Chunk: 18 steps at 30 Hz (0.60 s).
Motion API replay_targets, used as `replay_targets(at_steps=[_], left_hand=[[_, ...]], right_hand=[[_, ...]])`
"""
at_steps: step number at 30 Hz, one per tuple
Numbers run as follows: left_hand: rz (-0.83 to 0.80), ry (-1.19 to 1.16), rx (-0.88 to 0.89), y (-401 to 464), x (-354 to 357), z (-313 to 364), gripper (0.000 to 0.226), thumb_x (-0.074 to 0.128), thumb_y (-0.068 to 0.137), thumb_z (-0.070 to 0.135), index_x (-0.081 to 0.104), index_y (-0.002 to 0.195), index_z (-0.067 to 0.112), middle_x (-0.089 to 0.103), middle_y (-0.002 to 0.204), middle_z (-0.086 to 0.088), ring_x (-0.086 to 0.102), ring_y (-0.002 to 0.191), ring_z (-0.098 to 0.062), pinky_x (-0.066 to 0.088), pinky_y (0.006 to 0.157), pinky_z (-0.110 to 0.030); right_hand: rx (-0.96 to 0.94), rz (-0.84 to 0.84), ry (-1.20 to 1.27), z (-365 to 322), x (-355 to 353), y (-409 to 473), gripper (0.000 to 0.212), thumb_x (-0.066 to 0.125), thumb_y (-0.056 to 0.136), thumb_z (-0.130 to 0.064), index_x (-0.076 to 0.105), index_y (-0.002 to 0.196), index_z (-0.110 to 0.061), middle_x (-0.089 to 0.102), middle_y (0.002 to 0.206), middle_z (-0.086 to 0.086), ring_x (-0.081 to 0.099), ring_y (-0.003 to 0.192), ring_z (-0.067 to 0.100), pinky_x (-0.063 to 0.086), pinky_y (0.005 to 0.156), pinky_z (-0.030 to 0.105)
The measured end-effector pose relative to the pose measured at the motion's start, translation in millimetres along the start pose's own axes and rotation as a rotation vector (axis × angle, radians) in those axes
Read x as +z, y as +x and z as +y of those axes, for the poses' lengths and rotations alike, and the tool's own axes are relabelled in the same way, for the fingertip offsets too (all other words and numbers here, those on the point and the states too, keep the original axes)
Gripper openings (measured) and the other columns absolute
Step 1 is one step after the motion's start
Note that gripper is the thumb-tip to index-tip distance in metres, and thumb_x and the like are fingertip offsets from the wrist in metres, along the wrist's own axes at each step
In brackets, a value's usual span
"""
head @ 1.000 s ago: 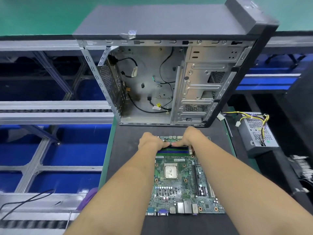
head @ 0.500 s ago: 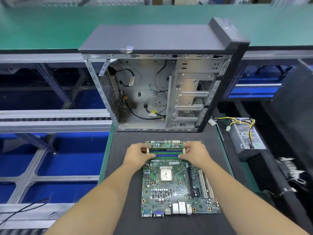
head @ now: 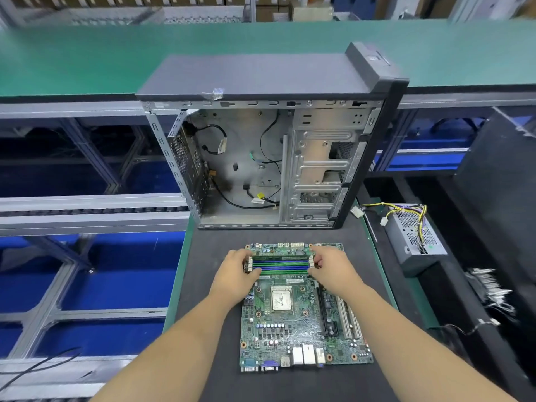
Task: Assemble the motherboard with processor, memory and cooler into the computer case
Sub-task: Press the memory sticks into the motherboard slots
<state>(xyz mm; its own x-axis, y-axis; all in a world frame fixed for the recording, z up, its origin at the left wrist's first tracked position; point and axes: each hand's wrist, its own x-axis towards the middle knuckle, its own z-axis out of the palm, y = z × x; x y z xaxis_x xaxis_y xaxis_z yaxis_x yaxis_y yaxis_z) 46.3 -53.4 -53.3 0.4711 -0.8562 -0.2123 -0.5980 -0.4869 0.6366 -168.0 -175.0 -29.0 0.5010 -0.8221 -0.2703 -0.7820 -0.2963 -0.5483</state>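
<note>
Head view: the motherboard (head: 301, 311) lies flat on the dark bench (head: 214, 245), low and centre in the frame, below the open computer case (head: 269, 158). Left hand (head: 237, 274) and right hand (head: 333, 269) rest their fingers, loosely curled, on the ends of the memory slots (head: 280, 264), grasping nothing.

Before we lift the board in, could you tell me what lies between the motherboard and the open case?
In the head view, only bare dark mat separates the motherboard from the case.
</note>
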Motion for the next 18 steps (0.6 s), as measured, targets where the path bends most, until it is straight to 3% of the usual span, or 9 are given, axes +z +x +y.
replay_targets(at_steps=[2,5,8,10,13,18], left_hand=[[0.019,-0.050,-0.018,-6,-1,-1,0.052,0.066,0.092,0.036,0.047,0.139,0.025,0.049,0.121,0.004,0.054,0.099,-0.016,0.048,0.090,-0.032],[0.087,-0.102,-0.125,-13,-2,-6,0.040,0.059,0.096,0.030,0.053,0.134,0.019,0.055,0.108,0.005,0.055,0.092,-0.013,0.043,0.081,-0.028],[0.107,-0.049,-0.214,-20,2,-6,0.023,0.052,0.098,0.025,0.065,0.115,0.016,0.064,0.093,0.005,0.056,0.077,-0.008,0.042,0.067,-0.027],[0.101,-0.046,-0.241,-24,5,3,0.016,0.050,0.098,0.023,0.063,0.105,0.017,0.063,0.083,0.007,0.058,0.070,-0.008,0.044,0.059,-0.027],[0.090,-0.044,-0.291,-26,11,19,0.011,0.050,0.096,0.018,0.058,0.101,0.012,0.064,0.092,-0.006,0.064,0.077,-0.023,0.050,0.063,-0.034],[0.079,-0.064,-0.398,-26,18,30,0.017,0.051,0.093,0.018,0.057,0.103,0.006,0.061,0.108,-0.014,0.063,0.089,-0.032,0.042,0.063,-0.033]], right_hand=[[0.054,0.168,0.098,4,-5,-9,0.042,0.064,0.096,-0.023,0.059,0.137,-0.017,0.061,0.112,0.004,0.061,0.101,0.022,0.051,0.092,0.036],[0.252,0.327,0.075,21,-15,-19,0.032,0.056,0.099,-0.026,0.066,0.127,-0.013,0.063,0.122,0.011,0.060,0.108,0.030,0.051,0.093,0.040],[0.407,0.210,0.079,35,-19,-28,0.032,0.058,0.098,-0.026,0.064,0.121,-0.004,0.067,0.118,0.016,0.062,0.107,0.035,0.053,0.090,0.042],[0.422,0.157,0.095,37,-16,-33,0.036,0.059,0.097,-0.027,0.062,0.122,0.000,0.070,0.107,0.014,0.065,0.100,0.033,0.052,0.084,0.040],[0.434,0.129,0.092,33,-10,-35,0.038,0.063,0.095,-0.032,0.061,0.122,-0.005,0.067,0.099,0.009,0.060,0.086,0.026,0.049,0.075,0.034],[0.503,0.091,0.094,26,-4,-33,0.054,0.069,0.091,-0.039,0.052,0.132,-0.009,0.058,0.128,0.015,0.057,0.116,0.036,0.050,0.089,0.039]])
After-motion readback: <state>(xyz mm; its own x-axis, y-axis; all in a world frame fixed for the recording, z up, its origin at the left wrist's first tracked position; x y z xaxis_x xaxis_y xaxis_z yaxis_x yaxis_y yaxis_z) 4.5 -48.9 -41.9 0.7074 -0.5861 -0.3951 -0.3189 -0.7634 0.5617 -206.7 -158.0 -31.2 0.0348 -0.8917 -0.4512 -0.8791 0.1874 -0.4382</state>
